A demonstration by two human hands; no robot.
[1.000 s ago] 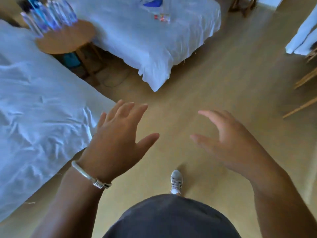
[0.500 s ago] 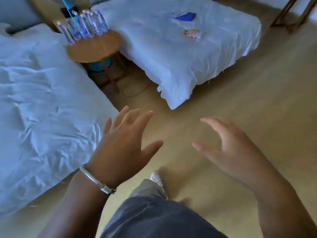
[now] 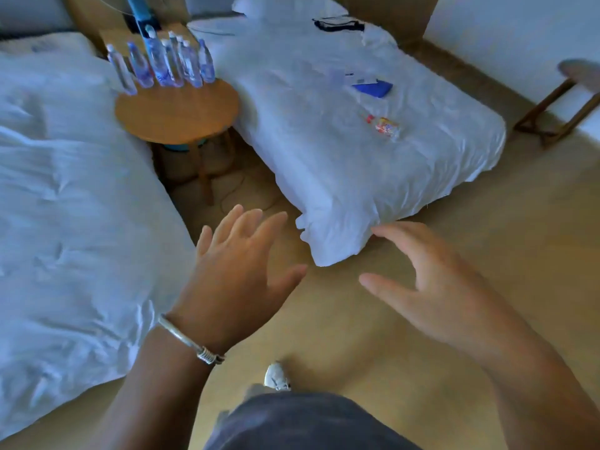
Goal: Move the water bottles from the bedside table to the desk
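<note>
Between two white-sheeted beds stood a round wooden bedside table (image 3: pixel 177 113), and the water bottles (image 3: pixel 162 64) were clustered upright along its far edge. Both hands hovered well short of it over the tan floor (image 3: pixel 487 238), holding nothing: the left hand (image 3: pixel 237 277), a silver bracelet (image 3: pixel 191 341) at its wrist, with fingers spread, and the right hand (image 3: pixel 431 287) apart from it, fingers loosely curved.
</note>
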